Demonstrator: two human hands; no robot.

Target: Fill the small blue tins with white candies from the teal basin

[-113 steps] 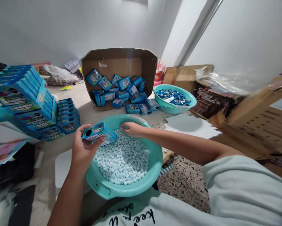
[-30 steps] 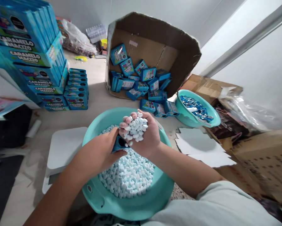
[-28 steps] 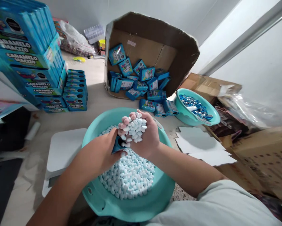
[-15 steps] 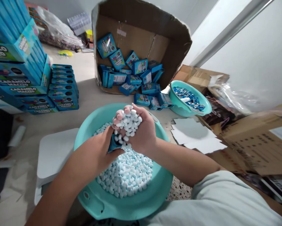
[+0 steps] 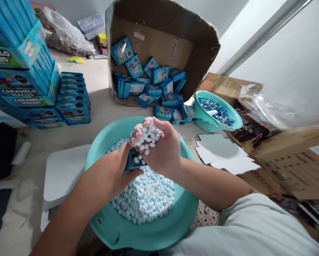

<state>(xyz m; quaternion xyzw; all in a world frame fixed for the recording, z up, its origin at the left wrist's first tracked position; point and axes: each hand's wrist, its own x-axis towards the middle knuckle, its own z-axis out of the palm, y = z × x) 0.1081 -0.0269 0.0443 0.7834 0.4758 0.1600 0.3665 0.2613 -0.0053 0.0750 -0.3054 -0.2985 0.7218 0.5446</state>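
Left hand [image 5: 113, 174] is clamped around a small blue box [image 5: 132, 161], held just over the teal basin [image 5: 148, 236] of pale candies [image 5: 144, 197]. Right hand [image 5: 159, 149] is cupped, palm up, gripping a heap of candies right above the box; a few seem to be at its opening, hard to tell. Beyond on the worktop [image 5: 100, 106], a carton [image 5: 161, 39] spills more blue boxes.
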